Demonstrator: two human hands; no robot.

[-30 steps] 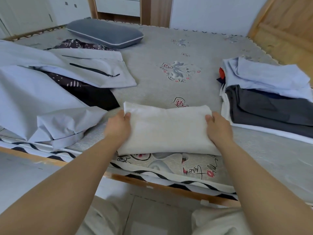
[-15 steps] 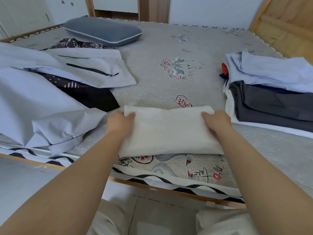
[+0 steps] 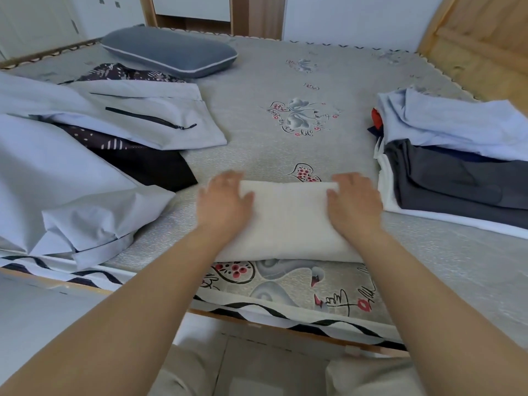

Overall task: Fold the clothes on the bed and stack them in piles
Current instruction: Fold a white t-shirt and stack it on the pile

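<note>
A folded cream cloth [image 3: 288, 218] lies on the bed [image 3: 285, 132] near its front edge. My left hand [image 3: 225, 201] rests flat on the cloth's left end with fingers spread, and my right hand [image 3: 354, 204] lies on its right end, fingers reaching the far fold. To the right sits a pile of folded clothes [image 3: 457, 181]: a white piece at the bottom, dark grey above it, light blue on top. At the left lie unfolded clothes: a light blue garment [image 3: 57, 178], another with a black zip [image 3: 151, 121], and a dark patterned one [image 3: 148, 164] between them.
A grey-blue pillow [image 3: 171, 51] lies at the far left of the bed. A wooden headboard [image 3: 485, 52] rises at the right. The bed's front edge [image 3: 285, 318] runs just in front of my knees, with tiled floor below.
Both hands moved from gripping the cloth's two ends to lying on top of it, closer together. The cloth now looks narrower from left to right.
</note>
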